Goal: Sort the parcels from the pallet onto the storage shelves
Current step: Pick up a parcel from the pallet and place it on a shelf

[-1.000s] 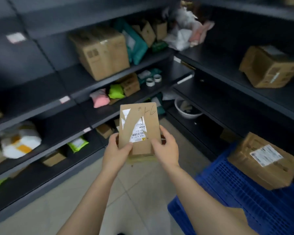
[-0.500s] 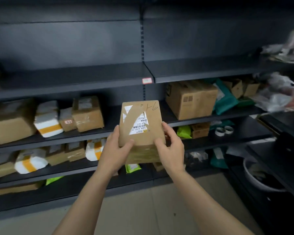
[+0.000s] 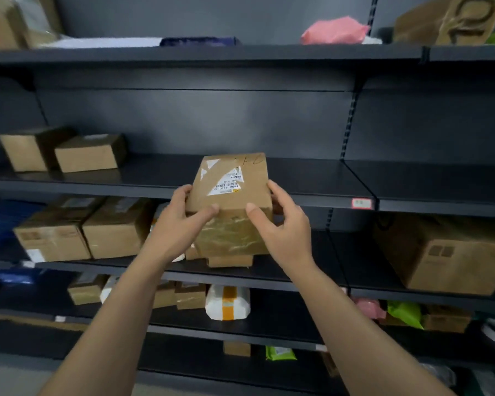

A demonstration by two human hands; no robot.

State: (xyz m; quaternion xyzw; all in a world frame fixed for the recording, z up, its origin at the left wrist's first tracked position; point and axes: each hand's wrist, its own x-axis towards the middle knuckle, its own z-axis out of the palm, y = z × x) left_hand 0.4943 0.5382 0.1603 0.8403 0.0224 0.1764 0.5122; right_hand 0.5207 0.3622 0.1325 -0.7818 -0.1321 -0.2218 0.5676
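I hold a small brown cardboard parcel [image 3: 230, 195] with a white barcode label and handwriting on top, in front of the dark storage shelves. My left hand [image 3: 180, 224] grips its left side, thumb on the near top edge. My right hand [image 3: 283, 227] grips its right side, thumb on the front face. The parcel's far end is level with the front edge of the middle shelf [image 3: 297, 181], whose board behind it is bare. The pallet is out of view.
Two brown boxes [image 3: 66, 151] stand at the left of that shelf. Below are several cardboard boxes [image 3: 83, 230], a large box [image 3: 446, 252] at right, and a white packet with orange tape [image 3: 227, 302]. A pink bag [image 3: 335, 31] lies on the top shelf.
My view has swung left and up from the blue pallet to the shelf front. Both hands have raised the parcel from chest height to the middle shelf's edge, tilting it flatter.
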